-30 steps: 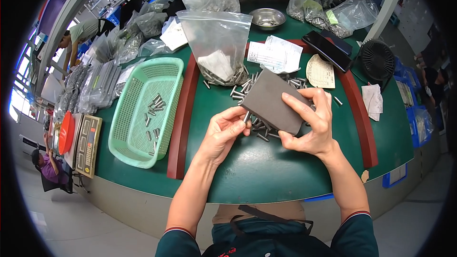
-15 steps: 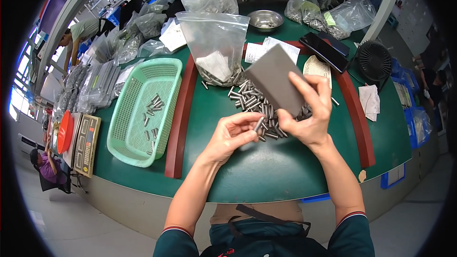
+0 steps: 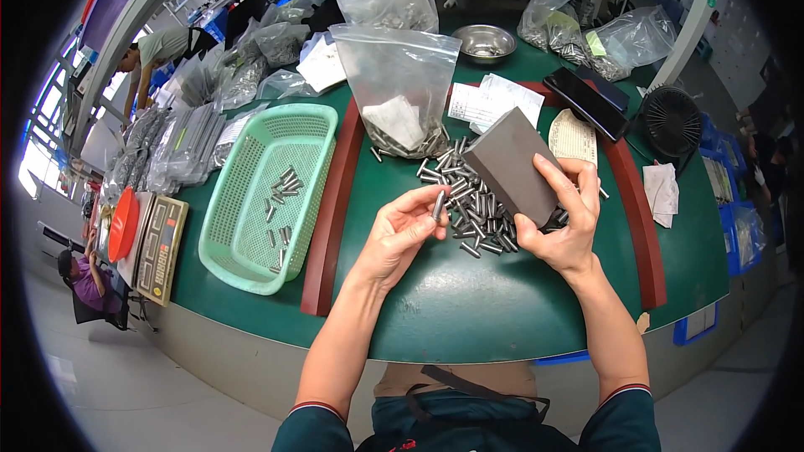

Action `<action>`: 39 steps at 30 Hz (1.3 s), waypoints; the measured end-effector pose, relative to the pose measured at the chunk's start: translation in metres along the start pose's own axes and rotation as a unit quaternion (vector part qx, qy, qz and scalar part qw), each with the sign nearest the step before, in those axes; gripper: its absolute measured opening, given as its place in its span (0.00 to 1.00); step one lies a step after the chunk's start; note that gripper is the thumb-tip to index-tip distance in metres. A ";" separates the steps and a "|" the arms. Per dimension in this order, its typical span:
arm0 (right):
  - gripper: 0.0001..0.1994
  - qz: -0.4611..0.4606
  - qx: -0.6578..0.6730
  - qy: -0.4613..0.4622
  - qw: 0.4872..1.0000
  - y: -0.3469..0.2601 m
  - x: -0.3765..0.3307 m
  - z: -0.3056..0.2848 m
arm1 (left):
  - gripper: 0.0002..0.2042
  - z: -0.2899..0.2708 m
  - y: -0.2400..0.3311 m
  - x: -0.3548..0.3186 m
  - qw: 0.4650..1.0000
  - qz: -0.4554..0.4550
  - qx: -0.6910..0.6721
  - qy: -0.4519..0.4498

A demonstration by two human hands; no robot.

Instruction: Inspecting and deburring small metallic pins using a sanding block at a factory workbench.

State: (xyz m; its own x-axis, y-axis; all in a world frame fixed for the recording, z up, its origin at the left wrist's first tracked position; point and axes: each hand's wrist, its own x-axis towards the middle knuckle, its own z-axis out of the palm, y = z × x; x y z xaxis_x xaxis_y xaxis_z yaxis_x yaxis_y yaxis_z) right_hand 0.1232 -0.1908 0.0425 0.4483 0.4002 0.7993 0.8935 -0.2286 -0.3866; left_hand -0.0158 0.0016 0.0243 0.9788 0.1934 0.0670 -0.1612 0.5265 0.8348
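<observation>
Between thumb and fingers, my left hand [image 3: 400, 230] pinches a small metal pin [image 3: 438, 206], its tip pointing up. My right hand [image 3: 568, 216] grips a flat dark grey block [image 3: 512, 166] by its lower right part, tilted over the table. A heap of similar metal pins [image 3: 481, 216] lies under and beside the block, which partly hides it. Left of my hands, a green plastic basket [image 3: 219, 238] holds several more pins. Behind the heap stands a clear zip bag [image 3: 398, 67] with pins and a white paper in its bottom.
Dark red bars [image 3: 333, 209] border the green table [image 3: 469, 318]. Papers [image 3: 494, 100], a phone [image 3: 586, 105] and a black fan [image 3: 672, 120] lie right of the bag. A metal bowl [image 3: 486, 43] stands behind. A scale [image 3: 163, 247] sits at the left; two people are beyond.
The pin in my left hand has turned more upright and risen a little. The block has tilted, showing its side edge. The whole view has shifted slightly.
</observation>
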 end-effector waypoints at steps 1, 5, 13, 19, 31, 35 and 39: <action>0.33 -0.011 0.005 -0.010 1.000 -0.002 0.001 0.000 | 0.21 -0.001 0.000 0.000 1.000 0.001 -0.002 0.000; 0.33 -0.063 0.015 -0.046 0.997 -0.007 0.001 -0.001 | 0.20 -0.001 -0.002 0.000 1.000 0.012 -0.022 0.007; 0.33 -0.065 0.014 -0.085 0.994 -0.015 0.004 0.005 | 0.15 0.005 -0.007 -0.001 1.000 -0.020 0.024 -0.003; 0.34 -0.072 0.017 -0.062 0.995 -0.019 0.008 0.007 | 0.17 0.015 -0.010 0.002 0.998 -0.045 0.022 -0.026; 0.34 -0.067 0.021 -0.060 0.996 -0.019 0.002 0.009 | 0.17 0.015 -0.011 0.001 0.997 -0.039 0.061 -0.021; 0.33 -0.059 0.024 -0.071 0.995 -0.019 -0.007 0.006 | 0.16 0.008 -0.009 -0.002 0.999 -0.030 0.013 0.007; 0.32 -0.049 0.029 -0.058 0.997 -0.019 0.002 0.016 | 0.14 0.021 -0.017 0.000 0.990 -0.060 0.122 -0.022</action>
State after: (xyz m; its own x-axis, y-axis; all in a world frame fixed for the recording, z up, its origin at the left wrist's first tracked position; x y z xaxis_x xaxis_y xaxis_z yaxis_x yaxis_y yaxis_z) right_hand 0.1080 -0.1714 0.0442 0.3559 0.5183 0.7776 0.9317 -0.1323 -0.3383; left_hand -0.0103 -0.0248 0.0210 0.9946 0.1020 -0.0212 -0.0132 0.3261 0.9453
